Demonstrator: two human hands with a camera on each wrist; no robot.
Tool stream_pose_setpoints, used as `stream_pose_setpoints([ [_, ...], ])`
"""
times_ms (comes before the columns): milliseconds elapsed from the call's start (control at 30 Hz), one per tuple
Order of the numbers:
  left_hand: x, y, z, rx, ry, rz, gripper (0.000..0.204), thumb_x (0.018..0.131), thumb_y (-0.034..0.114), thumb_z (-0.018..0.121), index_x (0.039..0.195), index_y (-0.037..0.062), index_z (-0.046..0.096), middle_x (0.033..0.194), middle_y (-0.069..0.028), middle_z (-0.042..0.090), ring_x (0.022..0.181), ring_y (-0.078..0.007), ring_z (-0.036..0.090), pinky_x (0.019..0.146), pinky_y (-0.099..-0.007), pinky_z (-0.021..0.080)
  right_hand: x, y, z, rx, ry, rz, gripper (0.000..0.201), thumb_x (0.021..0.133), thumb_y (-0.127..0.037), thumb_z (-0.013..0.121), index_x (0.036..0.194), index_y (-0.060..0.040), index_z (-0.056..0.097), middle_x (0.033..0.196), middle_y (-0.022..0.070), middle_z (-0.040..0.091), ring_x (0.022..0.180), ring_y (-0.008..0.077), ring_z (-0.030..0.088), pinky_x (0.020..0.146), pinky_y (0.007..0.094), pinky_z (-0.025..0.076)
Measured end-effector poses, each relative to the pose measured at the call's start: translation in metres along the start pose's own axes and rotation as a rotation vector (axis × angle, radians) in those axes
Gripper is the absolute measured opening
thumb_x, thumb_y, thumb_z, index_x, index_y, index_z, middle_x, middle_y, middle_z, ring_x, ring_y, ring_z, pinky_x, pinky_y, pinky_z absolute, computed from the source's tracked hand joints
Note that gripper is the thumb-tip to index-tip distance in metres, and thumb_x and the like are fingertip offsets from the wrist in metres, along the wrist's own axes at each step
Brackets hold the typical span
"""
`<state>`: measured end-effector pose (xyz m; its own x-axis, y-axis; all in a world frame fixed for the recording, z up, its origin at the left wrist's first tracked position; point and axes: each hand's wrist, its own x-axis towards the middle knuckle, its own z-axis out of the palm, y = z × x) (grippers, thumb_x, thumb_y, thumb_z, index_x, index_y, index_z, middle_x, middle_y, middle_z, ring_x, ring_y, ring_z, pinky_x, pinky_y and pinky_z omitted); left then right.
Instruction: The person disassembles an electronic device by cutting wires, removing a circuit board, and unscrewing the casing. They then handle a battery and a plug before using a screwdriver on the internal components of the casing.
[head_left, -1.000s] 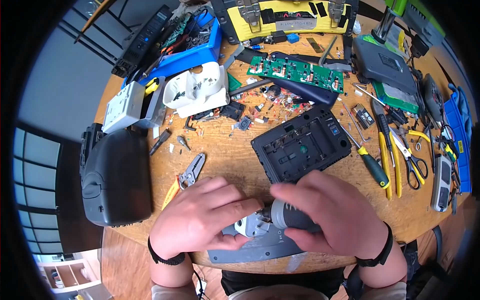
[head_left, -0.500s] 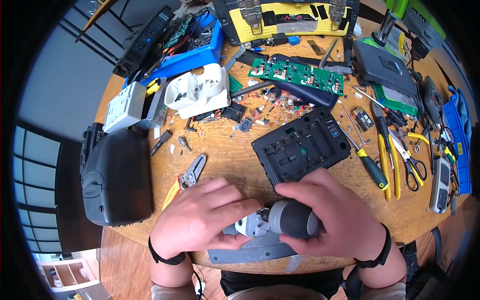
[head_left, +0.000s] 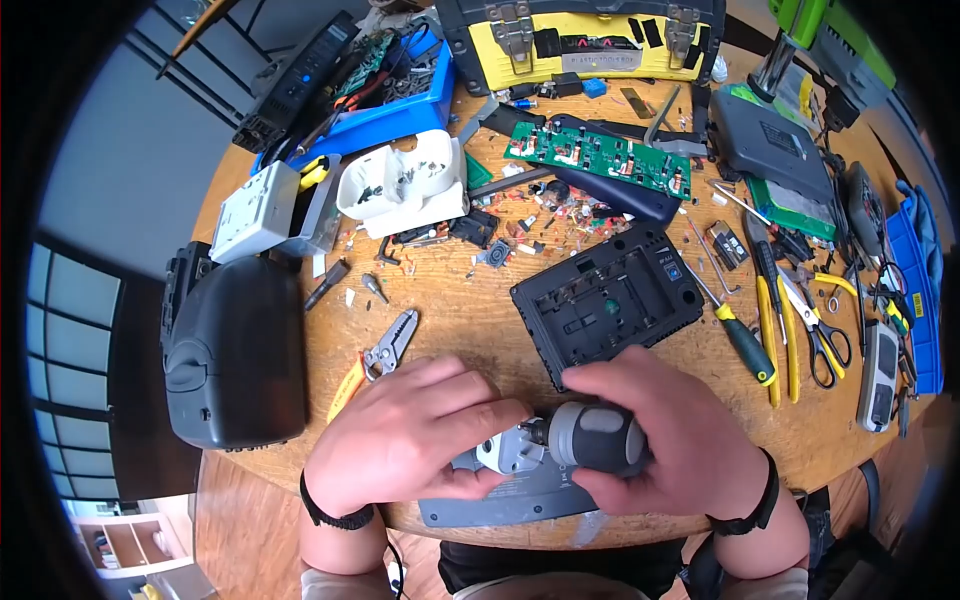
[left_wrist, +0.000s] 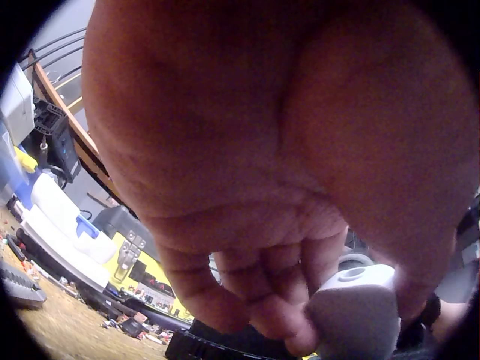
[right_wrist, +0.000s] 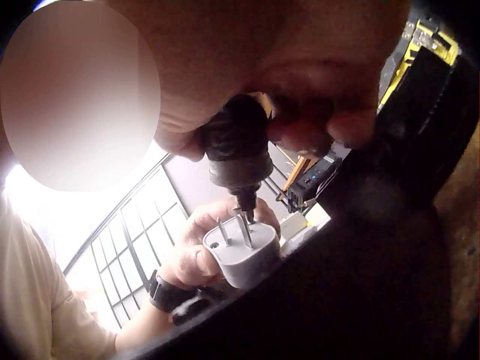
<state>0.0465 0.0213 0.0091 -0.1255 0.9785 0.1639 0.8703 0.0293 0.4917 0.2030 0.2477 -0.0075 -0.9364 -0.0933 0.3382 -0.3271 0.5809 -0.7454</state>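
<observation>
My left hand (head_left: 405,430) pinches a white plug adapter (head_left: 505,452) between thumb and fingers, its flat metal prongs facing right. A stubby screwdriver (head_left: 600,437) with a fat black-and-grey handle lies sideways in my right hand (head_left: 690,440), thumb and fingers around the handle. In the right wrist view, the screwdriver (right_wrist: 238,154) has its bit at the pronged face of the plug adapter (right_wrist: 247,266), beside the prongs. The left wrist view shows the adapter's smooth white side (left_wrist: 356,319) at the fingertips. Under both hands lies a dark grey panel (head_left: 490,510) at the table edge.
A black open housing (head_left: 610,300) lies just beyond the right hand. Wire strippers (head_left: 385,350) are left of the left hand, near a black case (head_left: 240,355). A green-handled screwdriver (head_left: 745,345) and scissors (head_left: 825,345) lie right. Small scraps (head_left: 570,215) litter the middle.
The right fingers, blurred over the screwdriver handle a second ago, have shifted back along it and now hold its end side. The left hand keeps the adapter in place. The head view has shifted slightly.
</observation>
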Motion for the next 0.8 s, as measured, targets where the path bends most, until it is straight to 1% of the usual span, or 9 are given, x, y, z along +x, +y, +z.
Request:
stream_pose_setpoints([
  [67,0.0004,-0.0001,-0.001,-0.002,0.01,-0.003,0.05,0.069,0.034,0.088,0.108,0.0035,0.076,0.087,-0.0076,0.064,0.081,-0.0284,0.06,0.073,-0.0386,0.051,0.0015,0.0015,0.0013,0.069,0.05,0.019,0.06,0.083,-0.026,0.083,0.134,-0.0058,0.058,0.097,0.0103,0.061,0.083,0.0299,0.067,0.068,0.0391,0.053],
  [167,0.0007,0.0002,-0.0004,0.018,0.003,0.003,0.05,0.068,0.033,0.089,0.107,0.0039,0.076,0.086,-0.0075,0.063,0.08,-0.0284,0.059,0.072,-0.0385,0.051,-0.0007,0.0011,0.0001,-0.032,0.065,-0.049,0.062,0.083,-0.028,0.083,0.134,-0.0059,0.057,0.095,0.0107,0.062,0.083,0.0306,0.068,0.069,0.039,0.054],
  [267,0.0001,-0.0006,0.0002,0.01,0.012,0.004,0.051,0.068,0.033,0.089,0.108,0.0038,0.076,0.087,-0.0075,0.063,0.08,-0.0283,0.059,0.072,-0.0384,0.051,-0.0018,-0.0045,-0.0057,-0.127,-0.027,0.013,0.06,0.084,-0.027,0.082,0.134,-0.006,0.057,0.092,0.0107,0.064,0.083,0.0315,0.068,0.071,0.0407,0.054],
  [367,0.0011,-0.0011,0.0005,-0.001,0.013,0.009,0.051,0.068,0.033,0.089,0.108,0.0037,0.076,0.087,-0.0076,0.063,0.08,-0.0282,0.06,0.072,-0.0382,0.051,-0.0027,-0.0019,-0.0049,-0.097,-0.064,0.004,0.059,0.084,-0.027,0.081,0.133,-0.0064,0.056,0.09,0.011,0.064,0.081,0.0326,0.067,0.072,0.0429,0.054],
  [467,0.0006,0.0002,0.0,0.007,0.002,-0.003,0.051,0.069,0.032,0.089,0.109,0.0039,0.076,0.088,-0.0075,0.064,0.08,-0.0283,0.06,0.073,-0.0381,0.051,-0.0012,0.0009,0.0019,-0.044,0.028,-0.047,0.056,0.086,-0.025,0.079,0.134,-0.0062,0.056,0.091,0.0114,0.064,0.079,0.0327,0.066,0.074,0.0434,0.054],
  [567,0.0005,-0.0005,-0.0009,-0.009,0.008,-0.015,0.051,0.069,0.032,0.089,0.11,0.0043,0.076,0.088,-0.0073,0.064,0.08,-0.0282,0.06,0.073,-0.0381,0.051,0.0016,-0.001,-0.0002,0.04,0.03,0.021,0.054,0.088,-0.024,0.078,0.134,-0.0061,0.056,0.089,0.0111,0.064,0.078,0.0341,0.065,0.075,0.043,0.054],
  [667,0.0,-0.0002,-0.0006,0.0,-0.002,-0.011,0.052,0.069,0.033,0.089,0.111,0.0045,0.076,0.087,-0.007,0.063,0.08,-0.0281,0.059,0.073,-0.0381,0.05,-0.0001,-0.0026,-0.0032,-0.019,0.026,0.012,0.056,0.087,-0.023,0.078,0.135,-0.0057,0.055,0.094,0.0126,0.063,0.081,0.0352,0.065,0.076,0.0433,0.054],
  [733,-0.0006,0.0002,-0.0011,0.001,-0.015,-0.025,0.053,0.069,0.033,0.089,0.112,0.0056,0.076,0.087,-0.0066,0.062,0.08,-0.0281,0.059,0.073,-0.038,0.05,-0.001,-0.005,-0.0078,-0.069,-0.095,0.079,0.061,0.085,-0.024,0.08,0.136,-0.0046,0.053,0.103,0.0149,0.061,0.087,0.0359,0.065,0.077,0.0437,0.054],
  [800,-0.0003,-0.0001,-0.0014,0.001,-0.009,-0.023,0.053,0.068,0.033,0.089,0.113,0.0063,0.076,0.086,-0.0065,0.062,0.08,-0.0281,0.059,0.073,-0.0379,0.05,-0.001,-0.0008,-0.0029,-0.068,-0.053,0.038,0.062,0.085,-0.025,0.08,0.136,-0.0043,0.053,0.104,0.0152,0.062,0.087,0.0353,0.066,0.077,0.0438,0.054],
])
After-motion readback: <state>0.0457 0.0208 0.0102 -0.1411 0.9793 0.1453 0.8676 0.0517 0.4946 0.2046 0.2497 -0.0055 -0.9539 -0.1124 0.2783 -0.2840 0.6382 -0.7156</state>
